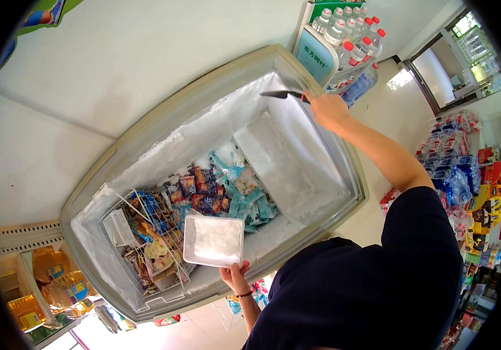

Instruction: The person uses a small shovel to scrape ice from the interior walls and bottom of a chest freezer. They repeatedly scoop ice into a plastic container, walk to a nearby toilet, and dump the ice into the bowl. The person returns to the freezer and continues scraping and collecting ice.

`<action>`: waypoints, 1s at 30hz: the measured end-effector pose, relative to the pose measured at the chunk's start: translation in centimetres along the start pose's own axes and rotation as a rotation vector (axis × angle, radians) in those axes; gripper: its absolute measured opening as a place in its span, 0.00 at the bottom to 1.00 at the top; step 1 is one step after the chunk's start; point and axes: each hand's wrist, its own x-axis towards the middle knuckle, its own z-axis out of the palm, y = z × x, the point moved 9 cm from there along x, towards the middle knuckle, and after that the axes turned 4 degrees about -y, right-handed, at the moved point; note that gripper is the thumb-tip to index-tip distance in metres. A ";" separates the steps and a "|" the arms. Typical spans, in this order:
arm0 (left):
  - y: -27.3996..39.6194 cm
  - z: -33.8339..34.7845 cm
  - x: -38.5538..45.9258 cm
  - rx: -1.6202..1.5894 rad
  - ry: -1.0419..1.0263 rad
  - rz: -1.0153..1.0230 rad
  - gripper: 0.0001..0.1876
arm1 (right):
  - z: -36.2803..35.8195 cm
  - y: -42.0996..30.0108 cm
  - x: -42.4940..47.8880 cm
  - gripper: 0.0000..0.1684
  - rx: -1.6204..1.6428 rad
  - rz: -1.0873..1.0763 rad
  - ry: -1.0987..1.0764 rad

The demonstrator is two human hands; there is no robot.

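My left hand, with a dark bead bracelet at the wrist, grips the near edge of a translucent plastic tub. White frost or ice lies inside the tub, which is held over the chest freezer. At the freezer's far right end, my right hand is closed around the handle of a dark-bladed knife. Its blade points left, close to the frosted inner wall; whether it touches cannot be told. The open chest freezer has thick frost along its walls.
Packaged frozen food lies on the freezer floor beside a raised frosted step. A white wire basket holds more packets at the left. Bottled drinks stand behind the right corner; oil jugs sit lower left.
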 end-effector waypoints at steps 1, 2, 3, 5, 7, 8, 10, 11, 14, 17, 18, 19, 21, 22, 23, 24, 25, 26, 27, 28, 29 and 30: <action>-0.1 0.0 0.1 0.013 0.005 0.004 0.16 | -0.2 0.2 -0.1 0.22 -0.001 0.032 0.034; -0.4 0.0 0.1 0.021 0.015 0.003 0.15 | 0.1 0.1 -0.4 0.22 0.048 0.020 0.044; -0.5 0.2 0.2 0.016 0.004 -0.006 0.15 | 0.6 0.0 -0.9 0.22 0.095 0.005 0.055; -0.8 0.4 0.6 -0.010 -0.003 -0.025 0.15 | 2.3 0.0 -1.5 0.22 0.168 -0.041 0.011; -1.2 0.2 0.5 -0.077 -0.027 -0.036 0.14 | 4.7 -0.8 -1.6 0.22 0.227 -0.139 -0.106; -0.8 0.3 0.3 -0.080 -0.028 -0.029 0.13 | 5.0 -0.9 -1.8 0.22 0.248 -0.114 -0.072; -2.5 -0.9 0.8 -0.060 -0.031 0.012 0.12 | 7.4 -0.3 -2.4 0.21 0.367 -0.131 -0.052; -1.0 0.2 0.4 -0.101 -0.067 0.019 0.12 | 9.7 -0.3 -2.9 0.20 0.463 -0.136 -0.069; 0.0 -2.8 0.3 -0.036 -0.014 -0.014 0.13 | 15.7 -3.3 -7.8 0.19 0.856 0.180 -0.534; 2.5 -7.1 -1.1 -0.078 0.084 0.184 0.10 | 19.5 -6.2 -11.6 0.20 0.886 0.060 -0.718; 4.4 -8.0 -1.6 -0.066 0.151 0.267 0.09 | 21.1 -7.2 -12.5 0.20 0.855 -0.060 -0.690; 5.5 -9.2 -1.6 -0.021 0.157 0.347 0.10 | 21.9 -8.2 -13.4 0.21 0.830 -0.173 -0.656; 8.2 -11.2 -2.1 -0.054 0.252 0.412 0.10 | 22.8 -10.9 -16.4 0.22 0.942 -0.079 -0.851; 8.5 -12.9 -2.3 -0.062 0.271 0.424 0.10 | 22.3 -12.3 -17.4 0.21 0.954 -0.103 -0.886; 9.0 -14.2 -2.6 -0.076 0.301 0.420 0.11 | 21.9 -13.6 -18.4 0.20 0.966 -0.126 -0.920; 9.9 -15.2 -3.2 -0.048 0.337 0.415 0.11 | 21.6 -14.1 -19.3 0.20 0.977 -0.145 -0.952; 10.8 -16.0 -3.6 -0.019 0.369 0.417 0.11 | 21.3 -14.5 -19.5 0.20 0.946 -0.233 -0.902; 11.3 -16.8 -4.2 0.035 0.396 0.428 0.11 | 21.1 -14.7 -19.7 0.19 0.914 -0.321 -0.851; 11.9 -17.5 -5.0 0.088 0.429 0.443 0.11 | 20.9 -15.1 -19.9 0.19 0.879 -0.415 -0.800; 12.4 -17.8 -5.7 0.102 0.444 0.430 0.11 | 20.7 -14.9 -20.1 0.20 0.865 -0.440 -0.768; 12.2 -18.5 -6.1 0.048 0.463 0.412 0.09 | 20.9 -14.5 -20.2 0.21 0.906 -0.407 -0.795; 11.9 -19.0 -6.9 0.022 0.464 0.400 0.09 | 21.0 -14.4 -20.5 0.22 0.942 -0.386 -0.833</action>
